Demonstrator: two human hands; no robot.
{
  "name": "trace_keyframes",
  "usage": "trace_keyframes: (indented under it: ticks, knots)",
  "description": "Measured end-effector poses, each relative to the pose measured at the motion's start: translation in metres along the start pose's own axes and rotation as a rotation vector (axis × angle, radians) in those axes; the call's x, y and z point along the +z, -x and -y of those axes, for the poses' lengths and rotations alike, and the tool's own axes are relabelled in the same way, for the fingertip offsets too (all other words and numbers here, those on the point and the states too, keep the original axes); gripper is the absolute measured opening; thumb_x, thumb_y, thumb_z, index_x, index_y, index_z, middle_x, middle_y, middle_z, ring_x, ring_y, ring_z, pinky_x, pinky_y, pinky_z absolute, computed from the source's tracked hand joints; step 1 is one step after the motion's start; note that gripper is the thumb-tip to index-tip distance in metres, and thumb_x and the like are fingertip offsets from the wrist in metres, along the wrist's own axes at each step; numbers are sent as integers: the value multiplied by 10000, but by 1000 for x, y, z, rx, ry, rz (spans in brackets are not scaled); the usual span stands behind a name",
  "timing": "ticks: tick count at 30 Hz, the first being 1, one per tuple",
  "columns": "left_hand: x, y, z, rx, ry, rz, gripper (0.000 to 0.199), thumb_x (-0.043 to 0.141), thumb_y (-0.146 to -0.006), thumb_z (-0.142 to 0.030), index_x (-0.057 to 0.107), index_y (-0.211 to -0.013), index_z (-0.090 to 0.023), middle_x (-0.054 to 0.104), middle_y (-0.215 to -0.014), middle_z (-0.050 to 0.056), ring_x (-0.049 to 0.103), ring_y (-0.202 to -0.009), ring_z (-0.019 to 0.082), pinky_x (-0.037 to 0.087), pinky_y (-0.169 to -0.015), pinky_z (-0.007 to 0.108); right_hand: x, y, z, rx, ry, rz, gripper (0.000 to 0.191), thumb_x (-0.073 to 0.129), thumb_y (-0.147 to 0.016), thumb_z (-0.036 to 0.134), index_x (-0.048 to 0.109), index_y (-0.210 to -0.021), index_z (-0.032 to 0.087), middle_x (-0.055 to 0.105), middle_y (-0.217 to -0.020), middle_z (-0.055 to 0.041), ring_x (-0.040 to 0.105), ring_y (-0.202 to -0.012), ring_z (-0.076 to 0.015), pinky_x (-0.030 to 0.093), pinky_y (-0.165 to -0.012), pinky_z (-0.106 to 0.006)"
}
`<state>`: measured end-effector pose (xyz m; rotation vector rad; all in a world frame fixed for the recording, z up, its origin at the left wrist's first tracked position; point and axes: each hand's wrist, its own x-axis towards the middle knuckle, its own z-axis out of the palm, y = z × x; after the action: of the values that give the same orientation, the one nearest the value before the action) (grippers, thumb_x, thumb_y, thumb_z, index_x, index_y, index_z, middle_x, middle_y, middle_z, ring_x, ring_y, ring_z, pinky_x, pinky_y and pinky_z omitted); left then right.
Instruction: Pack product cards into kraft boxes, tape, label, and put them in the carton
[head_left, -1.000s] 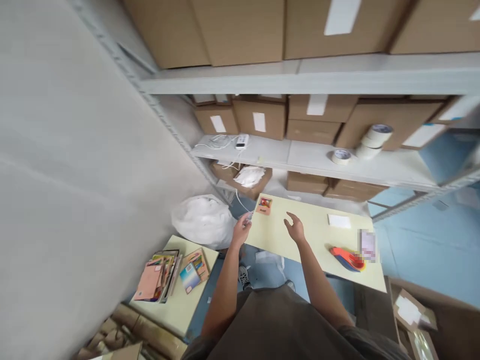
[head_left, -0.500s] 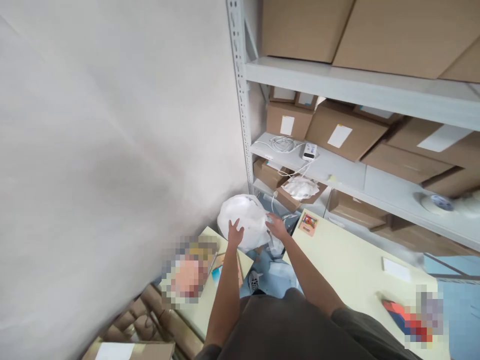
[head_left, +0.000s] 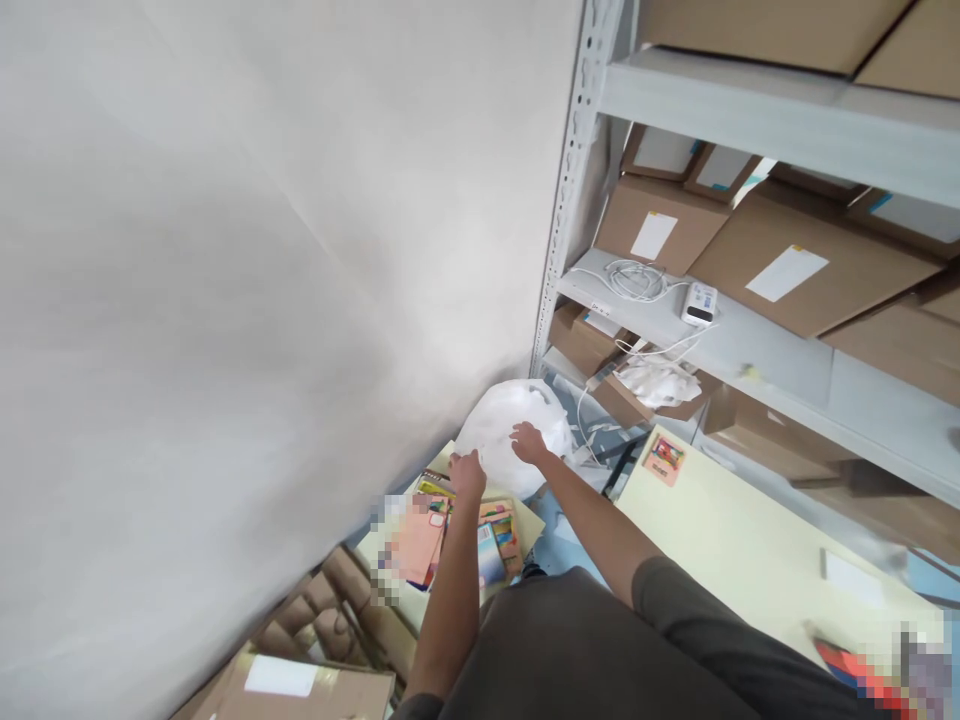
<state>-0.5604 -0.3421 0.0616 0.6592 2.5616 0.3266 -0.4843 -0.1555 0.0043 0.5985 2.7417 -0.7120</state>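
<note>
A round, bulging white plastic bag (head_left: 499, 415) stands beyond the small table, against the pale wall. My left hand (head_left: 468, 472) is at its near left edge, fingers apart, with nothing visible in them. Over the middle of the bag lies my right hand (head_left: 529, 443), its fingers stretched leftward. Whether the fingertips press into the plastic cannot be made out. Below my left hand, colourful flat packs (head_left: 424, 545) and a blue-and-white card (head_left: 490, 555) are spread on the small cream table (head_left: 532, 525); my left forearm hides some of them.
Metal shelving (head_left: 780, 105) with cardboard boxes (head_left: 664, 225) rises on the right. It also holds a coiled white cable (head_left: 636, 281) and a small white device (head_left: 700, 303). A long cream table (head_left: 750, 540) carries a picture card (head_left: 665, 458). Cartons (head_left: 315, 685) stand at lower left.
The view has swung left, so shelves and tables sit further right. My right hand has moved from the bag's right side onto its middle. My left hand has shifted to its near left edge.
</note>
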Motion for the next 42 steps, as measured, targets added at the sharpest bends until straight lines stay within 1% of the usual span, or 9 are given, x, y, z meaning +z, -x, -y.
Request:
trace_keyframes:
  ticks: [4,8,10,15,20,24,28,35,42]
  knots:
    - [-30,1,14,-34,-98,-5,364,591,-852,-127,794,-1153,-160,759,-1076,222,602,-1256,395,470,-1001,470,4,-14,13,-27,-37,-43,355,539,-960,245,785,-1215,230,587,-1550,-82,474,-1468,-303,429,-1159,-460]
    - [-62,11,38,-122,-174,-151,511,546,-876,-99,716,-1345,-207,768,-1140,172,614,-1259,334,488,-967,389,4,-21,27,-127,-47,-71,354,552,-964,290,782,-1228,236,604,-1534,-89,474,-1469,-308,403,-1185,-469]
    - [-69,16,45,-161,-192,-124,587,543,-882,-101,627,-1454,-201,766,-1135,178,623,-1249,328,493,-949,380,3,-23,34,-134,-36,-57,363,560,-962,299,773,-1251,239,593,-1547,-91,454,-1483,-318,397,-1190,-476]
    - [-64,17,35,-169,-155,-53,814,556,-854,-89,362,-1639,-178,758,-1134,184,616,-1246,324,488,-939,371,1,-25,49,-131,-54,-138,379,544,-956,252,770,-1257,213,565,-1566,-114,447,-1470,-323,387,-1188,-486]
    - [-54,13,15,-80,-121,-115,806,519,-837,-56,410,-1626,-183,709,-1261,205,592,-1257,357,484,-987,434,7,-40,56,-260,-46,-73,344,538,-930,179,805,-1146,203,605,-1515,-107,480,-1425,-296,415,-1164,-440]
    - [-46,11,2,6,-25,-162,810,520,-816,-42,449,-1611,-178,671,-1359,204,596,-1268,357,485,-1040,450,20,-55,57,-207,28,31,347,571,-870,126,786,-1133,198,594,-1521,-115,481,-1413,-332,457,-1105,-458]
    - [-39,7,0,104,118,-220,814,530,-775,-28,497,-1579,-146,622,-1465,191,596,-1303,355,489,-1092,459,20,-62,53,-159,41,30,433,516,-844,45,741,-1193,169,728,-1283,-142,571,-1267,-309,491,-1035,-423]
    - [-37,1,-5,93,381,-363,726,483,-814,-36,537,-1534,-109,663,-1413,198,647,-1297,321,523,-1096,438,-41,-39,52,-316,-104,-339,529,434,-875,24,699,-1319,130,661,-1436,-135,555,-1297,-265,445,-1158,-428]
    - [-49,2,-26,112,470,-484,678,498,-858,-99,507,-1536,-92,655,-1412,217,650,-1291,326,510,-1113,459,-110,8,33,-365,-340,-618,498,447,-923,99,734,-1315,207,705,-1388,-103,609,-1313,-250,461,-1182,-473]
